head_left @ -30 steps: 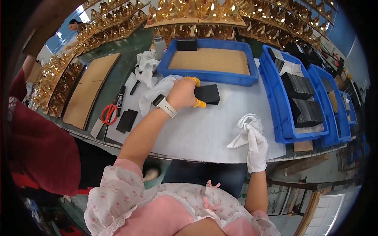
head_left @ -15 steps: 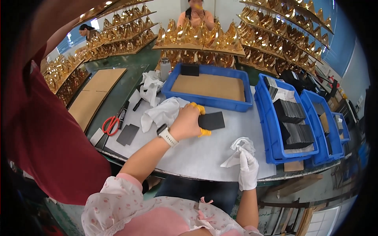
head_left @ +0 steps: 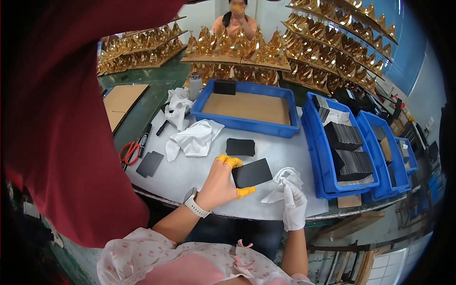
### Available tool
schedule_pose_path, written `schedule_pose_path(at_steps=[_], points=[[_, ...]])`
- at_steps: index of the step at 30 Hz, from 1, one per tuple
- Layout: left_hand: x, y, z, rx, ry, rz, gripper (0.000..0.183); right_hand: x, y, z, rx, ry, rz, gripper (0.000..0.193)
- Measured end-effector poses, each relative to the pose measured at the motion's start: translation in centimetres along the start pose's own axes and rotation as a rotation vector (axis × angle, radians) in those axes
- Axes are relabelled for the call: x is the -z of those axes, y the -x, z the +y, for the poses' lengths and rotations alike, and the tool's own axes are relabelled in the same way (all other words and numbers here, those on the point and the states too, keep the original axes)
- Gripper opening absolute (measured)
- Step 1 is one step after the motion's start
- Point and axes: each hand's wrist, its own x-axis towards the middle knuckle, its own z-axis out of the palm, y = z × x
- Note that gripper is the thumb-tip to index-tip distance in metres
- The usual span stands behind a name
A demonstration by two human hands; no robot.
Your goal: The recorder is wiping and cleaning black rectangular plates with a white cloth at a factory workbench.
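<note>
My left hand (head_left: 222,183), with yellow finger cots on the thumb and some fingers, pinches a thin black card (head_left: 253,173) by its left side, raised over the white work surface. A small stack of similar black cards (head_left: 240,147) lies just beyond it. In a white glove, my right hand (head_left: 294,205) grips a crumpled white cloth (head_left: 282,184) to the right of the card. A second white cloth (head_left: 195,137) lies left of the stack. Several black cards (head_left: 150,164) rest farther left.
Red-handled scissors (head_left: 128,153) and a black marker (head_left: 145,137) lie at the left. A blue tray (head_left: 247,125) with a cardboard bottom stands behind. Blue bins (head_left: 323,183) packed with black cards stand at the right. A person in a maroon sleeve (head_left: 71,142) stands close on the left.
My left hand has drawn the card nearer to me, uncovering the stack behind it. My right hand and its cloth have shifted slightly left. The maroon-clad person leans farther into view.
</note>
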Motion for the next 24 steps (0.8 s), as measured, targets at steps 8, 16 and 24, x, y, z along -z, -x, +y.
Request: schedule_pose_path(at_steps=[8,16,24], points=[[0.2,1.6,-0.3,0.041,0.012,0.003,0.072,0.1,0.1,0.5,-0.081,-0.046,0.029,0.021],[-0.2,2.1,-0.9,0.042,0.046,0.036,0.071,0.3,0.0,0.9,-0.044,0.052,0.020,0.020],[-0.5,2.6,-1.0,0.085,0.096,0.016,0.070,0.3,0.3,0.5,-0.051,0.052,0.046,0.022]])
